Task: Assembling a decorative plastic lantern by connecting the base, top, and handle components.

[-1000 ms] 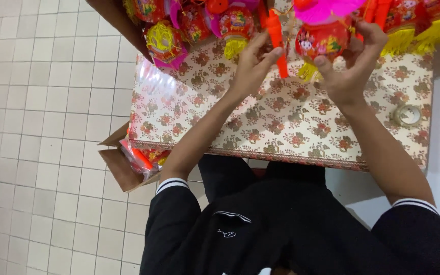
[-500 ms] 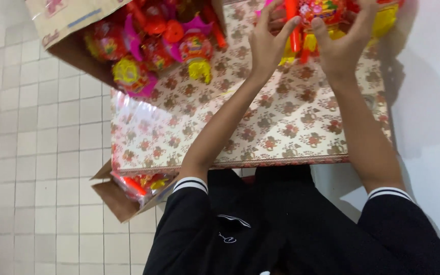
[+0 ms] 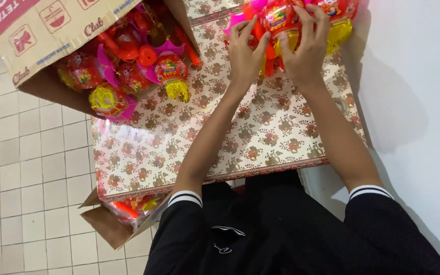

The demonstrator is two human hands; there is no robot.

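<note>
Both hands work at the far edge of the counter (image 3: 220,147), which is covered in a floral-patterned cloth. The left hand (image 3: 245,53) and right hand (image 3: 304,48) together grip a red and orange plastic toy lantern (image 3: 281,20) with yellow tassels; the fingers (image 3: 315,23) of each hand are curled around it from either side. Its long axis appears to run away from the person, toward the top of the view, though part of it is cut off by the frame. To the left, an open cardboard box (image 3: 52,30) lies tipped on the counter, full of similar toy lanterns (image 3: 128,71). A second cardboard box (image 3: 110,229) sits on the tiled floor (image 3: 26,178) below.
</note>
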